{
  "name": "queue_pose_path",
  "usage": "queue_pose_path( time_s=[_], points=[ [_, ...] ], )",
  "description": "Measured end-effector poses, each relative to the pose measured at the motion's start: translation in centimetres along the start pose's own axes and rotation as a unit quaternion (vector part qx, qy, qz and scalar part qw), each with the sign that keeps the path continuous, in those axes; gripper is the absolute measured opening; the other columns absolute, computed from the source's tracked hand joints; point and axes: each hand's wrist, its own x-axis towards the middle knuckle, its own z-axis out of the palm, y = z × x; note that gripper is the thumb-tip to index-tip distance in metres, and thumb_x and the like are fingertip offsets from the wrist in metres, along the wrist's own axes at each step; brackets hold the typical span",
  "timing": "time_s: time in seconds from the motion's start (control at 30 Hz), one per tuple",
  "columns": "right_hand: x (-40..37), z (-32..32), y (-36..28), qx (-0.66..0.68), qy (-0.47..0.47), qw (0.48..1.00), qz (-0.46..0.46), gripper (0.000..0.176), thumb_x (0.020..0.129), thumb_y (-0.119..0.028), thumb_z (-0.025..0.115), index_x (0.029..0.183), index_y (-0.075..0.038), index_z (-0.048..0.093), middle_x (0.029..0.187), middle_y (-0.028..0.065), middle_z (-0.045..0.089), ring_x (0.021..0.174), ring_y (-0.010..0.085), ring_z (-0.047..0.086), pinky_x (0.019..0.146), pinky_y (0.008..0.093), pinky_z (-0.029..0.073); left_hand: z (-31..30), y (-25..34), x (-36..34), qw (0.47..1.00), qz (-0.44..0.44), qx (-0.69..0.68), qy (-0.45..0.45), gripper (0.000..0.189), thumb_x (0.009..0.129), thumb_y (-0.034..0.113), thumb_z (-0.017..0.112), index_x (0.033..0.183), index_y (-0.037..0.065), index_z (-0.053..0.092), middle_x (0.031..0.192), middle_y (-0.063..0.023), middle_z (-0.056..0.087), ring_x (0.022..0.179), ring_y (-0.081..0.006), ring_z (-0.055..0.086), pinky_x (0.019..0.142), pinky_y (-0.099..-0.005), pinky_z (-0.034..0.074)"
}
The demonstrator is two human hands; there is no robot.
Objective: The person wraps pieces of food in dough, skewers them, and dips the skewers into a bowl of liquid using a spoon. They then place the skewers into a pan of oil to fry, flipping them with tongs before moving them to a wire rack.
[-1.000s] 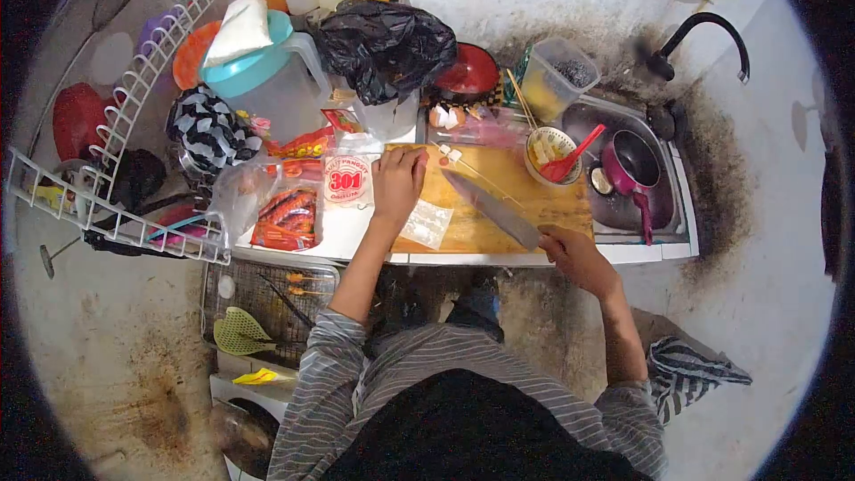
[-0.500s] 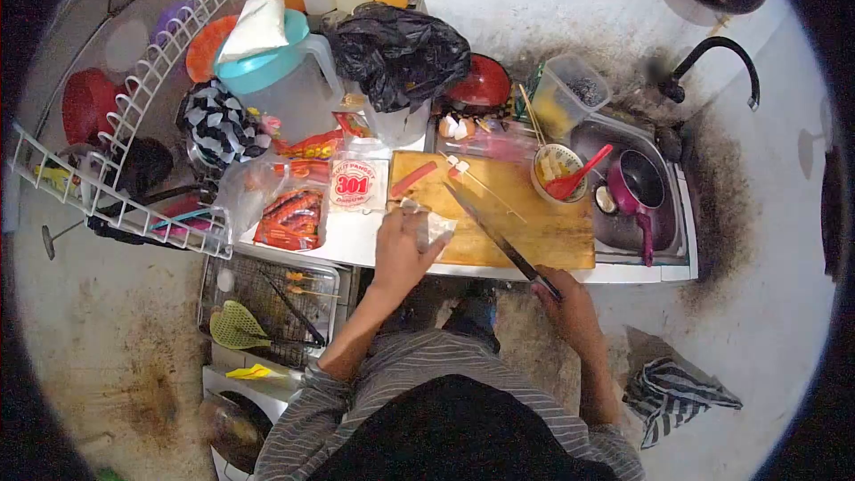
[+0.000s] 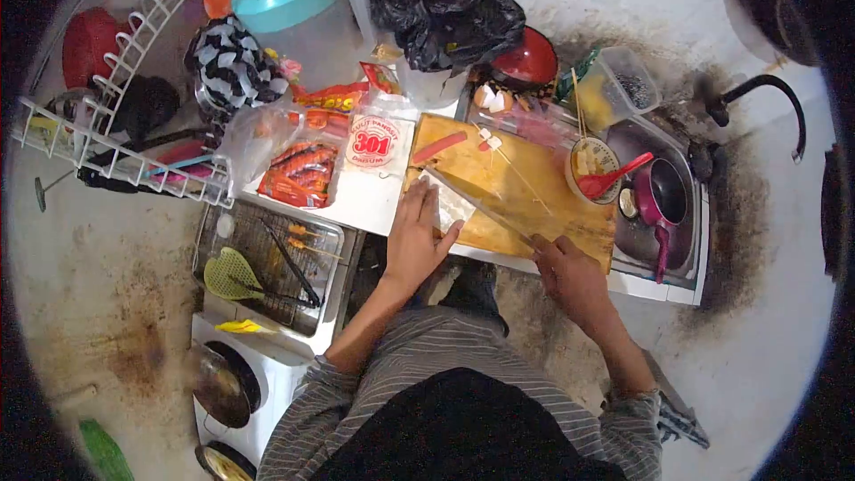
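Observation:
My left hand [image 3: 415, 236] lies with fingers stretched out on a whitish, thin-looking piece [image 3: 454, 211] at the left edge of the wooden cutting board [image 3: 570, 223]. A knife [image 3: 492, 211] is gripped by its handle in my right hand [image 3: 572, 276], at the board's front edge. Its blade slants up and left over the whitish piece, the tip close to my left fingertips. Farther back on the board lies a pinkish-red sausage stick [image 3: 438, 148]. Beside it, white and red pieces [image 3: 489, 138] sit at the end of a thin wooden skewer [image 3: 527, 183].
A bowl [image 3: 581, 160] with a red spoon [image 3: 619, 174] stands at the board's right end. Beyond is the sink [image 3: 695, 240] with a purple pan [image 3: 668, 191]. Sausage packs [image 3: 298, 175] and a printed bag [image 3: 378, 144] lie left. A tray [image 3: 334, 258] holds a green spatula [image 3: 230, 272].
The view has shifted. My left fingers have straightened out over the whitish piece, and the knife blade has come down and left, from above the bare board to over that piece.

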Motion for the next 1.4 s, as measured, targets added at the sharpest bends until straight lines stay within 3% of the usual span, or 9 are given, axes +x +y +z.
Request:
queue_pose_path(
  time_s=[0.33, 0.63, 0.8, 0.9, 1.03, 1.1, 1.23, 1.3, 1.4],
  points=[
    [2.0, -2.8, 1.5, -0.028, -0.039, 0.996, -0.071, 0.028, 0.083, -0.018, 0.048, 0.111, -0.011, 0.048, 0.077, 0.0126, 0.053, 0.058, 0.0291, 0.058, 0.049, 0.0391, 0.048, 0.1, 1.0, 0.5, 0.998, -0.042, 0.040, -0.022, 0.062, 0.074, 0.027, 0.060, 0.119, -0.010, 0.037, 0.124, -0.0240, 0.037, 0.115, -0.0378, 0.036, 0.099, -0.0421, 0.027],
    [1.9, -2.7, 0.8, -0.052, -0.102, 0.992, -0.057, 0.040, 0.082, -0.015, 0.048, 0.121, -0.012, 0.039, 0.073, 0.0141, 0.052, 0.057, 0.0295, 0.059, 0.046, 0.0380, 0.048, 0.9, 1.2, 0.7, 0.996, -0.058, 0.065, -0.011, 0.061, 0.074, 0.026, 0.058, 0.120, -0.008, 0.036, 0.124, -0.0227, 0.038, 0.115, -0.0367, 0.036, 0.098, -0.0412, 0.028],
    [1.4, -3.5, 0.7, -0.131, -0.142, 0.978, -0.077, 0.050, 0.079, -0.010, 0.047, 0.126, -0.011, 0.031, 0.072, 0.0161, 0.053, 0.055, 0.0294, 0.059, 0.045, 0.0380, 0.048, 1.0, 1.2, 0.8, 0.996, -0.066, 0.067, -0.008, 0.059, 0.072, 0.022, 0.058, 0.119, -0.007, 0.038, 0.124, -0.0220, 0.038, 0.114, -0.0362, 0.037, 0.098, -0.0404, 0.029],
    [1.1, -4.0, 1.1, -0.115, -0.187, 0.974, -0.058, 0.047, 0.081, -0.012, 0.044, 0.127, -0.011, 0.031, 0.071, 0.0167, 0.053, 0.054, 0.0294, 0.059, 0.044, 0.0383, 0.048, 1.1, 1.3, 0.8, 0.994, -0.070, 0.077, -0.018, 0.058, 0.072, 0.020, 0.056, 0.120, -0.007, 0.038, 0.124, -0.0219, 0.038, 0.115, -0.0361, 0.037, 0.098, -0.0397, 0.029],
    [0.8, -4.4, 1.7, -0.089, -0.179, 0.978, -0.066, 0.045, 0.083, -0.013, 0.043, 0.126, -0.011, 0.032, 0.070, 0.0167, 0.053, 0.054, 0.0296, 0.059, 0.043, 0.0385, 0.048, 1.0, 0.8, 1.3, 0.994, -0.054, 0.097, -0.008, 0.051, 0.071, 0.016, 0.051, 0.115, -0.008, 0.042, 0.117, -0.0199, 0.043, 0.106, -0.0331, 0.042, 0.093, -0.0388, 0.033],
    [0.8, -4.2, 1.9, -0.102, -0.155, 0.980, -0.065, 0.040, 0.088, -0.025, 0.043, 0.125, -0.014, 0.034, 0.064, 0.0131, 0.053, 0.051, 0.0271, 0.057, 0.041, 0.0359, 0.046, 0.8, 0.7, 1.9, 0.994, -0.053, 0.097, -0.007, 0.049, 0.071, 0.013, 0.051, 0.115, -0.007, 0.043, 0.114, -0.0193, 0.045, 0.101, -0.0322, 0.045, 0.089, -0.0383, 0.036],
    [0.5, -3.9, 1.9, -0.099, -0.158, 0.981, -0.062, 0.040, 0.087, -0.023, 0.044, 0.124, -0.013, 0.033, 0.064, 0.0133, 0.053, 0.051, 0.0274, 0.057, 0.041, 0.0366, 0.046, 0.4, 0.7, 3.0, 0.990, -0.061, 0.123, -0.036, 0.045, 0.070, 0.010, 0.050, 0.113, -0.002, 0.047, 0.105, -0.0133, 0.049, 0.087, -0.0271, 0.047, 0.079, -0.0360, 0.039],
    [0.5, -4.0, 1.9, -0.052, -0.171, 0.982, -0.060, 0.043, 0.083, -0.012, 0.043, 0.125, -0.010, 0.033, 0.070, 0.0178, 0.054, 0.055, 0.0315, 0.059, 0.045, 0.0399, 0.048, 0.7, 0.4, 3.0, 0.991, -0.041, 0.127, -0.024, 0.045, 0.070, 0.011, 0.051, 0.113, 0.000, 0.048, 0.103, -0.0114, 0.049, 0.084, -0.0259, 0.046, 0.077, -0.0352, 0.039],
    [0.1, -3.7, 2.0, -0.080, -0.153, 0.983, -0.066, 0.042, 0.084, -0.019, 0.047, 0.124, -0.012, 0.034, 0.064, 0.0143, 0.054, 0.051, 0.0280, 0.058, 0.041, 0.0373, 0.046, 1.0, 0.2, 2.8, 0.989, -0.051, 0.136, -0.024, 0.045, 0.070, 0.011, 0.052, 0.113, 0.001, 0.049, 0.104, -0.0094, 0.049, 0.086, -0.0250, 0.046, 0.078, -0.0346, 0.038]
  ],
)
